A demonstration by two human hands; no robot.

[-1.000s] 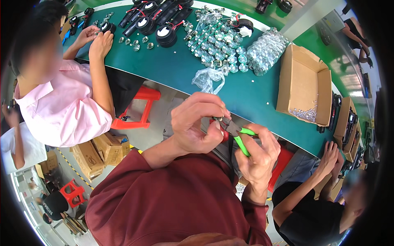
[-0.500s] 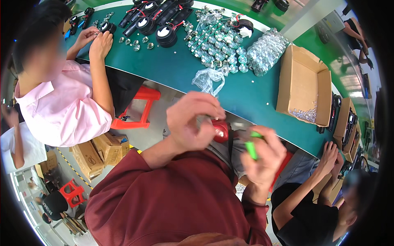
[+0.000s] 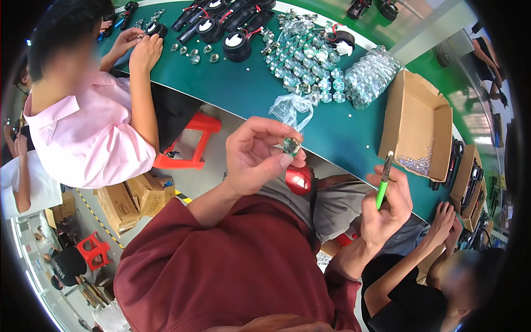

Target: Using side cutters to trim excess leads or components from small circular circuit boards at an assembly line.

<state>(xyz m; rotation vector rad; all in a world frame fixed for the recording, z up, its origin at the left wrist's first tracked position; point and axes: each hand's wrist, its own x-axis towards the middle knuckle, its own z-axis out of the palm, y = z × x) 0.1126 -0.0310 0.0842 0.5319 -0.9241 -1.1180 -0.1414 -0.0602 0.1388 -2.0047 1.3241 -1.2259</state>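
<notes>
My left hand (image 3: 257, 155) is raised over my lap and pinches a small green-and-silver part (image 3: 290, 146) between thumb and fingertips. My right hand (image 3: 387, 207) is off to the right, apart from the left, and grips a green-handled tool (image 3: 383, 182) that points up toward the table. A red object (image 3: 299, 179) lies on my lap just under the left hand. The green table (image 3: 249, 88) runs above both hands.
A heap of small bagged parts (image 3: 310, 61) and an empty clear bag (image 3: 290, 108) lie on the table. An open cardboard box (image 3: 420, 130) stands at the right. A person in a pink shirt (image 3: 83, 127) works at the left, another person's hands (image 3: 445, 221) at the right. A red stool (image 3: 191, 144) stands below.
My hands were close together with the tool at the part. They have since moved apart: the left lifted the part, the right swung out to the right with the tool.
</notes>
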